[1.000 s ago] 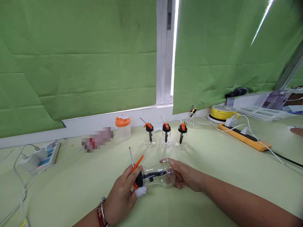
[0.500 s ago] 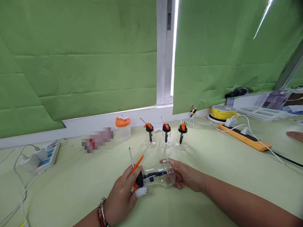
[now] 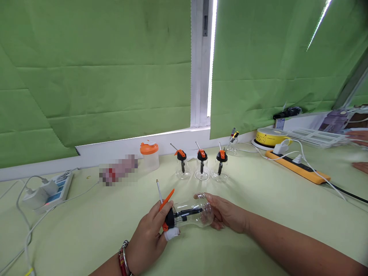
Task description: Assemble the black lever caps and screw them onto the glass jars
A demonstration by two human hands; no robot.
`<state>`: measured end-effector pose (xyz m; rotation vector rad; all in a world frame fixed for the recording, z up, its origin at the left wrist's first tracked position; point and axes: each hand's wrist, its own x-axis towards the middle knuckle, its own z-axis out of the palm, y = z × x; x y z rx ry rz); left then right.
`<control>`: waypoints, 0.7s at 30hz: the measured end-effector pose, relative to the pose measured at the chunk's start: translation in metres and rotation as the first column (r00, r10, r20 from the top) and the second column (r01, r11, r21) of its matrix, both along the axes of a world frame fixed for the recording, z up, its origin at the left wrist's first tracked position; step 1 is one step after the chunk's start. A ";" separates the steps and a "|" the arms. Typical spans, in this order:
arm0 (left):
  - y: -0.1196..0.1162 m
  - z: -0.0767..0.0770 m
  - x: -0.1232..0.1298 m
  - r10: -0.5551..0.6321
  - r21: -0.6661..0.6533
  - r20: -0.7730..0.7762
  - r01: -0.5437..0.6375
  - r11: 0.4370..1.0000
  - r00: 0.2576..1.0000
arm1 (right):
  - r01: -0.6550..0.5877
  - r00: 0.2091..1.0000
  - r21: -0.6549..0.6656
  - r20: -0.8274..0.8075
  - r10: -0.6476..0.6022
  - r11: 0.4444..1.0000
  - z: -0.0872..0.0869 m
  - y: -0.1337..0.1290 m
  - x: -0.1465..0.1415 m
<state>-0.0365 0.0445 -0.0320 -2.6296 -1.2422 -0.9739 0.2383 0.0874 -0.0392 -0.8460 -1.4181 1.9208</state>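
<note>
Between my hands lies a clear bottle (image 3: pixel 194 220) on its side, with a black-and-orange cap, an orange lever, a thin metal spout and a dark tube inside. My left hand (image 3: pixel 151 226) is closed around the cap end; one fingertip is wrapped in white. At the rounded base, my right hand (image 3: pixel 222 211) curls its fingers around the glass. Behind them stand three similar upright bottles, a left one (image 3: pixel 183 170), a middle one (image 3: pixel 202 170) and a right one (image 3: pixel 220 170), each with an orange-and-black cap and spout.
An orange-lidded cup (image 3: pixel 150 156) stands at the back beside a pixelated pink item (image 3: pixel 120 168). Left is a white power strip (image 3: pixel 59 191) with cables; right, an orange power strip (image 3: pixel 299 168) and a yellow tin (image 3: pixel 270 137). Another person's hand (image 3: pixel 359 136) shows at the right edge.
My hands and the bottle hold almost still. At the right edge, another person's second hand has come into view near the white sheets, and their lower hand has shifted slightly.
</note>
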 end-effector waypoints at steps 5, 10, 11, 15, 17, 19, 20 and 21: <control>-0.002 0.002 0.001 -0.015 0.002 -0.026 0.015 1.000 1.000 | -0.004 1.000 -0.016 0.000 0.004 1.000 0.000 0.001 0.000; -0.002 0.002 0.002 -0.017 0.022 -0.039 0.018 1.000 0.999 | -0.066 0.998 -0.017 -0.006 0.066 0.998 0.000 0.003 0.000; -0.001 0.002 0.002 -0.018 0.026 -0.036 0.019 0.999 0.999 | -0.073 0.997 -0.018 -0.015 0.072 0.997 0.000 0.003 0.000; -0.002 0.002 0.002 -0.028 0.029 -0.026 0.029 0.999 0.999 | -0.073 0.996 -0.021 -0.043 0.072 0.997 0.001 0.003 0.000; -0.002 0.003 0.002 -0.037 0.026 -0.026 0.037 0.999 0.999 | -0.075 0.995 -0.013 -0.063 0.074 0.997 0.001 0.002 0.000; -0.003 0.004 0.002 -0.045 0.028 -0.025 0.045 0.999 0.999 | -0.081 0.993 0.005 -0.083 0.082 0.997 0.002 0.002 0.000; -0.003 0.005 0.003 -0.049 0.032 -0.025 0.050 0.998 0.998 | -0.081 0.992 0.012 -0.091 0.082 0.997 0.002 0.002 0.001; -0.003 0.005 0.003 -0.053 0.036 -0.026 0.054 0.998 0.998 | -0.074 0.992 0.016 -0.097 0.076 0.997 0.002 0.001 0.001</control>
